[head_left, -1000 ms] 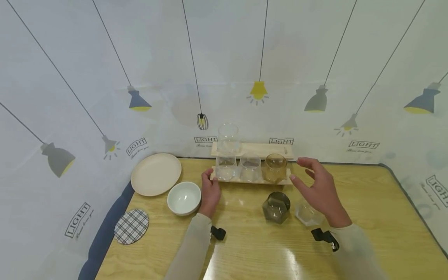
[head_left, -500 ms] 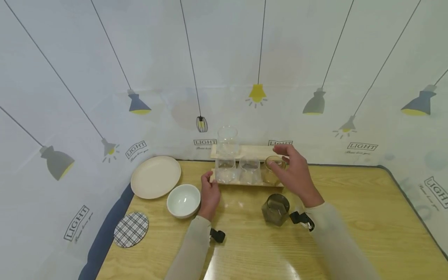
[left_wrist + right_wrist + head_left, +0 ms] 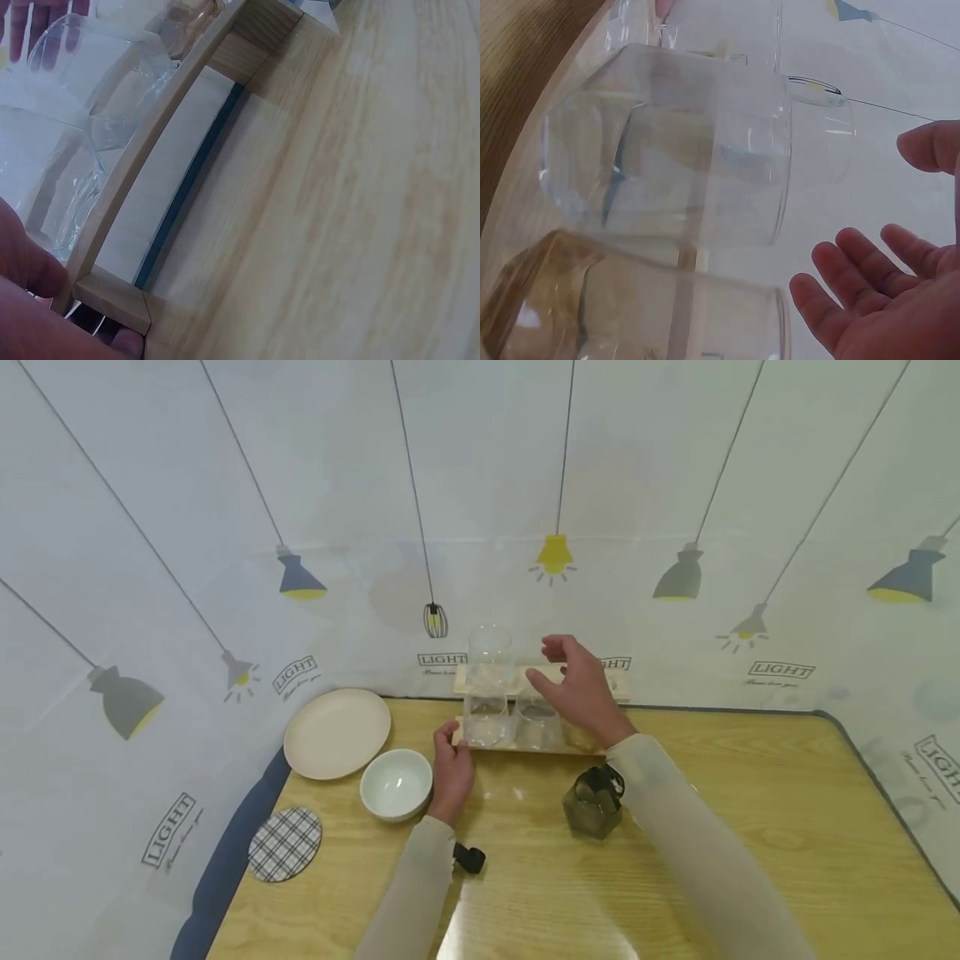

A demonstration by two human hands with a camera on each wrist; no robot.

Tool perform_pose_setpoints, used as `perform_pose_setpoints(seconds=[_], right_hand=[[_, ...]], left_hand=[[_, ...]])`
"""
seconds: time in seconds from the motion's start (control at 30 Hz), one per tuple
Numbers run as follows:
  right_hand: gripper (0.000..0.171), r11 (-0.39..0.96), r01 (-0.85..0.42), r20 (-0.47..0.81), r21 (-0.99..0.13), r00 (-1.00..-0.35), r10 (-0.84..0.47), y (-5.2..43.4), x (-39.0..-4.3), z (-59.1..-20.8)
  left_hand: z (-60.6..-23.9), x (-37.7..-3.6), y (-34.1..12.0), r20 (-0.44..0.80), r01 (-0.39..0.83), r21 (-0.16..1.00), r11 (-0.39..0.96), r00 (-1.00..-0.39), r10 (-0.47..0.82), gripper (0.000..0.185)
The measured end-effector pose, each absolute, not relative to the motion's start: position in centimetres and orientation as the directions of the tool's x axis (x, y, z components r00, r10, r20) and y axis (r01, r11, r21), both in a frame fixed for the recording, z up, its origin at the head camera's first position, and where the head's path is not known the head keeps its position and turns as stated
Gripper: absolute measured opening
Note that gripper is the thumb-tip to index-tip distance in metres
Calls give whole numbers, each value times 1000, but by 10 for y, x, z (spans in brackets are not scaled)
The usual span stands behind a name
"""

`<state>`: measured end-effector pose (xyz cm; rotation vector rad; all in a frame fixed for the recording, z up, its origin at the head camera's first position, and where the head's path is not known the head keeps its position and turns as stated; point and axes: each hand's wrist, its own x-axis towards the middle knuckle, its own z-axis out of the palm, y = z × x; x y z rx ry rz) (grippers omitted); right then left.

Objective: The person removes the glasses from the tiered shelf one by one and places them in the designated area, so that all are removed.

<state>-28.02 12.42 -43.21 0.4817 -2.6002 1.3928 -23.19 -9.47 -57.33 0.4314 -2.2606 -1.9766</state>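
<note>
— Wooden rack (image 3: 536,748) first: where does it stand?
— At the far edge of the table (image 3: 750,793), right of the plate (image 3: 337,732) and bowl (image 3: 395,783). Its long axis runs left to right.
— What's the left hand (image 3: 452,770) doing?
— Fingers curled round the rack's near left corner.
— And the right hand (image 3: 577,689)?
— Open, fingers spread and relaxed, hovering over the rack's glasses, gripping nothing. The middle clear glass (image 3: 536,720) sits just below and left of its fingertips; the tall glass (image 3: 489,657) is further left.
</note>
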Motion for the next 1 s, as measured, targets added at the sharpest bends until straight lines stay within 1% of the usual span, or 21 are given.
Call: perform_pose_setpoints(seconds=[0.23, 0.5, 0.6, 0.77, 1.0], right_hand=[[81, 565, -293, 217, -771, -955, -200, 100, -302, -429], [98, 610, -204, 97, -766, -974, -204, 80, -325, -434], [98, 622, -209, 80, -755, -970, -228, 76, -330, -436], [93, 607, -219, 72, -764, -964, -258, 71, -334, -438], [89, 558, -222, 108, -800, -967, -230, 71, -332, -440]], left_hand=[[-574, -233, -95, -103, -134, 986, 100, -957, -271, 38], [-573, -234, -92, -119, -150, 983, 107, -961, -250, 37], [-572, -234, -92, -120, -153, 981, 116, -961, -250, 37], [-572, -234, -93, -120, -154, 981, 119, -960, -252, 37], [-573, -235, -95, -108, -148, 980, 131, -955, -275, 37]])
